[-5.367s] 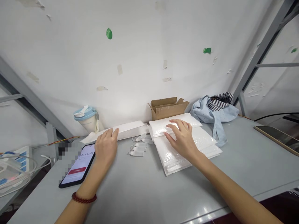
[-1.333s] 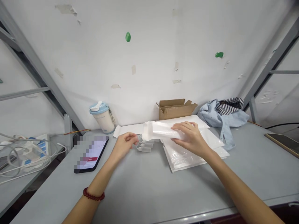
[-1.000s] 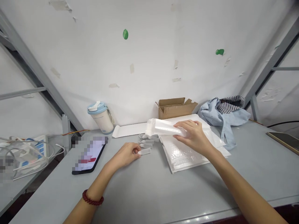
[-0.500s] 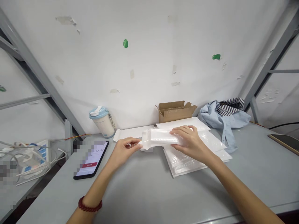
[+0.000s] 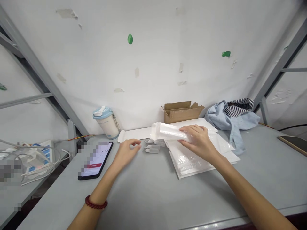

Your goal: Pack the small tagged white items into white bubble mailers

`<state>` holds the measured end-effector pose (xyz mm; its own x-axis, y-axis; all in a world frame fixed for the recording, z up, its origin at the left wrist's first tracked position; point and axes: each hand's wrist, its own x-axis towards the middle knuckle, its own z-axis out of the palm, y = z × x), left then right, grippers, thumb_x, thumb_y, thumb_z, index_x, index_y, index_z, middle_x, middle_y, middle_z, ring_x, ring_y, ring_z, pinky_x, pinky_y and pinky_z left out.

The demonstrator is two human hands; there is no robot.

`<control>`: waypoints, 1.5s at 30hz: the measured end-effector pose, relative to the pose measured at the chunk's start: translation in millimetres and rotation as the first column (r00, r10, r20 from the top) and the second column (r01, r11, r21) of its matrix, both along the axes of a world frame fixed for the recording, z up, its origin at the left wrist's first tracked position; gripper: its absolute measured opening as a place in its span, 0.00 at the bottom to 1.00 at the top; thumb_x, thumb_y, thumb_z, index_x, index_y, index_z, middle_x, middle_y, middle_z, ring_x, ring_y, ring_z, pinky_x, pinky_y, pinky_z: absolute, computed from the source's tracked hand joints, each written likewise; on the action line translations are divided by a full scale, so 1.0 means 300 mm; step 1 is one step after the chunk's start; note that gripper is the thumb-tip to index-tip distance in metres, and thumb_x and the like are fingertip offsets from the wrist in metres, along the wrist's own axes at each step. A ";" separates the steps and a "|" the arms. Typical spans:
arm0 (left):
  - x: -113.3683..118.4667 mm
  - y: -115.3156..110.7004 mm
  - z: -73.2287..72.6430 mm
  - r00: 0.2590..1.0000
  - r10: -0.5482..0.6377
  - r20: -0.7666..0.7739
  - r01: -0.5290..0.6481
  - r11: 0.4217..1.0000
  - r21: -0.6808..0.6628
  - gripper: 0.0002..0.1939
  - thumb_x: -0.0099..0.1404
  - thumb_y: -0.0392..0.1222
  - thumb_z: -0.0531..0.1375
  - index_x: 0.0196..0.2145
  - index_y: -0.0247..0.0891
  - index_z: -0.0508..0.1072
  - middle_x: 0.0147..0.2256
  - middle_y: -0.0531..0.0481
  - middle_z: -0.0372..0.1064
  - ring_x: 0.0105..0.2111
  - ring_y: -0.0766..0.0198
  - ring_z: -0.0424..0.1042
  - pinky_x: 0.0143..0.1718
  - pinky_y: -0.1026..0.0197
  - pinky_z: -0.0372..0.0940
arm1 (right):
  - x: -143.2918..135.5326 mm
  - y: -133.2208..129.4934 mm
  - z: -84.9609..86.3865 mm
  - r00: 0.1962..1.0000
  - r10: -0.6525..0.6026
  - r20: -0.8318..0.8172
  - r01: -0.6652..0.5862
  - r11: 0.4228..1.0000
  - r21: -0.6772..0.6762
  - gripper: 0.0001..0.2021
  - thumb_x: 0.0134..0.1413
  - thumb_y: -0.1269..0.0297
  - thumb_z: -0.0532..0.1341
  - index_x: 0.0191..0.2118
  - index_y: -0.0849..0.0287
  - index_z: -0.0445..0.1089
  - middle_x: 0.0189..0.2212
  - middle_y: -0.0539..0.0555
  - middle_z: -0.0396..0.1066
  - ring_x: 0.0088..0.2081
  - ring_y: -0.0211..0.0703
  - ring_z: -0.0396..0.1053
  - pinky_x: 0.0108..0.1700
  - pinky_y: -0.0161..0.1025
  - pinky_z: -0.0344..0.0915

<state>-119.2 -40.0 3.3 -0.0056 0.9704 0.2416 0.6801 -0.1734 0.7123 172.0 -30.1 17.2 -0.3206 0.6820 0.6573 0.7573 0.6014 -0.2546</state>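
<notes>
My right hand (image 5: 199, 141) is closed round one end of a narrow white box (image 5: 169, 131), held above the table with its flap end pointing left. Left of it, my left hand (image 5: 126, 153) is held over the table with its fingers apart and nothing in them. Several small clear plastic tubes (image 5: 153, 149) lie on the table between my hands. Behind them is a flat white strip-like item (image 5: 136, 134). Under and beyond my right hand lies a stack of white padded envelopes (image 5: 189, 163).
An open brown cardboard box (image 5: 184, 115) stands by the wall, with a light blue cloth (image 5: 222, 115) to its right. On the left are a cup (image 5: 107, 125), a phone (image 5: 95, 162) and cables with a power strip (image 5: 39, 161). Another phone-like device (image 5: 295, 144) is far right.
My left hand has let go of the box's flap end and moved slightly left. The box has risen a little in my right hand, and the small tubes now show below it.
</notes>
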 end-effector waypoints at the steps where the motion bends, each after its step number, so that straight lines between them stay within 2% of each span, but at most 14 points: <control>1: -0.004 0.008 -0.021 0.998 -0.041 -0.042 0.040 0.999 -0.026 0.13 0.53 0.45 0.59 0.34 0.37 0.77 0.37 0.44 0.74 0.38 0.52 0.70 0.38 0.56 0.61 | 0.003 0.004 -0.002 1.000 -0.014 -0.008 0.014 1.000 0.005 0.11 0.55 0.58 0.57 0.43 0.52 0.64 0.43 0.55 0.71 0.46 0.53 0.65 0.48 0.53 0.49; 6: 0.013 0.017 -0.093 0.986 -0.142 -0.081 0.138 0.989 -0.054 0.10 0.51 0.42 0.60 0.32 0.38 0.75 0.33 0.46 0.73 0.38 0.52 0.70 0.39 0.55 0.61 | 0.004 0.011 -0.006 0.999 -0.022 -0.036 0.022 1.000 0.006 0.10 0.55 0.57 0.55 0.42 0.52 0.64 0.42 0.55 0.71 0.45 0.54 0.65 0.48 0.54 0.49; 11: 0.025 0.018 -0.091 0.988 -0.143 -0.060 0.140 0.989 -0.047 0.10 0.54 0.41 0.57 0.34 0.38 0.72 0.28 0.49 0.71 0.31 0.57 0.69 0.34 0.58 0.61 | 0.003 0.010 -0.005 0.999 -0.028 -0.031 0.028 1.000 0.008 0.10 0.55 0.57 0.55 0.42 0.52 0.64 0.42 0.55 0.71 0.45 0.54 0.65 0.47 0.54 0.49; 16: -0.003 0.013 -0.019 0.990 -0.139 -0.002 0.139 0.990 -0.037 0.07 0.53 0.44 0.59 0.29 0.38 0.72 0.27 0.49 0.70 0.30 0.59 0.68 0.32 0.60 0.61 | 0.008 0.012 -0.004 1.000 -0.030 -0.003 0.030 1.000 0.006 0.10 0.55 0.58 0.56 0.43 0.52 0.64 0.43 0.55 0.71 0.46 0.54 0.65 0.48 0.53 0.48; 20: -0.065 -0.004 0.071 0.966 -0.104 0.236 0.120 0.991 -0.054 0.10 0.52 0.46 0.63 0.29 0.38 0.73 0.28 0.51 0.71 0.28 0.63 0.67 0.31 0.63 0.61 | 0.004 0.007 -0.001 0.999 -0.036 0.039 0.036 0.999 0.006 0.10 0.55 0.59 0.57 0.43 0.53 0.63 0.42 0.55 0.71 0.45 0.53 0.65 0.48 0.53 0.49; 22: -0.091 -0.006 0.097 0.903 -0.053 0.426 0.065 0.998 -0.014 0.11 0.50 0.46 0.66 0.30 0.37 0.74 0.26 0.53 0.69 0.25 0.67 0.65 0.30 0.64 0.61 | -0.003 -0.002 0.002 0.999 -0.021 0.049 0.021 1.000 -0.003 0.10 0.54 0.60 0.57 0.43 0.53 0.63 0.43 0.55 0.70 0.45 0.52 0.65 0.48 0.52 0.49; 25: -0.093 0.002 0.099 0.711 -0.030 0.703 -0.027 0.997 0.070 0.13 0.46 0.44 0.68 0.30 0.36 0.75 0.24 0.53 0.69 0.24 0.69 0.65 0.30 0.65 0.62 | -0.020 -0.021 0.005 0.998 0.015 0.062 -0.015 1.000 -0.004 0.11 0.55 0.62 0.57 0.44 0.53 0.63 0.43 0.54 0.70 0.45 0.51 0.64 0.49 0.52 0.49; 27: -0.064 0.005 0.086 0.605 -0.020 0.796 -0.077 0.993 0.083 0.15 0.44 0.43 0.69 0.29 0.34 0.75 0.25 0.52 0.70 0.26 0.68 0.67 0.32 0.64 0.64 | -0.036 -0.034 0.005 0.997 0.042 0.071 -0.043 0.999 0.008 0.11 0.55 0.62 0.57 0.45 0.53 0.62 0.43 0.54 0.69 0.46 0.50 0.64 0.49 0.52 0.48; 28: -0.041 0.004 0.078 0.590 -0.011 0.808 -0.094 0.992 0.083 0.15 0.43 0.42 0.70 0.29 0.34 0.75 0.25 0.52 0.71 0.26 0.67 0.68 0.33 0.63 0.65 | -0.044 -0.040 0.004 0.996 0.056 0.073 -0.057 0.998 0.008 0.11 0.55 0.62 0.57 0.45 0.53 0.62 0.43 0.54 0.69 0.46 0.50 0.64 0.49 0.52 0.48; 30: 0.010 -0.004 0.062 0.620 -0.007 0.784 -0.098 0.991 0.086 0.14 0.44 0.42 0.69 0.30 0.33 0.75 0.26 0.50 0.73 0.28 0.66 0.70 0.35 0.62 0.65 | -0.058 -0.049 -0.001 0.994 0.083 0.069 -0.083 0.996 -0.012 0.11 0.55 0.62 0.57 0.45 0.52 0.62 0.44 0.55 0.69 0.46 0.51 0.64 0.49 0.52 0.49; 33: 0.073 -0.027 0.047 0.718 -0.020 0.696 -0.074 0.992 0.104 0.12 0.48 0.44 0.67 0.29 0.35 0.75 0.28 0.50 0.73 0.28 0.65 0.70 0.33 0.63 0.65 | -0.071 -0.056 -0.008 0.993 0.100 0.057 -0.097 0.994 -0.053 0.11 0.54 0.62 0.58 0.44 0.52 0.63 0.43 0.55 0.69 0.46 0.50 0.64 0.48 0.50 0.53; 37: 0.082 -0.045 0.049 0.841 0.034 0.539 -0.112 0.987 0.113 0.09 0.50 0.45 0.66 0.27 0.37 0.76 0.28 0.52 0.73 0.26 0.67 0.66 0.28 0.66 0.61 | -0.074 -0.057 -0.011 0.994 0.101 0.043 -0.099 0.994 -0.038 0.11 0.54 0.62 0.58 0.44 0.53 0.63 0.43 0.54 0.68 0.46 0.50 0.64 0.46 0.49 0.55; 41: 0.057 -0.038 0.054 0.862 0.088 0.500 -0.154 0.984 0.092 0.09 0.48 0.45 0.67 0.26 0.38 0.76 0.28 0.52 0.73 0.29 0.66 0.67 0.31 0.65 0.60 | -0.069 -0.055 -0.009 0.996 0.083 -0.028 -0.083 0.996 0.017 0.11 0.55 0.61 0.58 0.44 0.52 0.63 0.43 0.54 0.68 0.46 0.50 0.64 0.46 0.49 0.56; 45: 0.077 -0.046 0.051 0.859 0.093 0.503 -0.135 0.990 0.048 0.10 0.48 0.46 0.66 0.26 0.38 0.75 0.27 0.52 0.73 0.28 0.66 0.66 0.31 0.64 0.59 | -0.069 -0.054 -0.009 0.996 0.083 -0.040 -0.081 0.995 0.057 0.11 0.55 0.61 0.58 0.44 0.52 0.63 0.42 0.54 0.68 0.45 0.50 0.65 0.46 0.49 0.56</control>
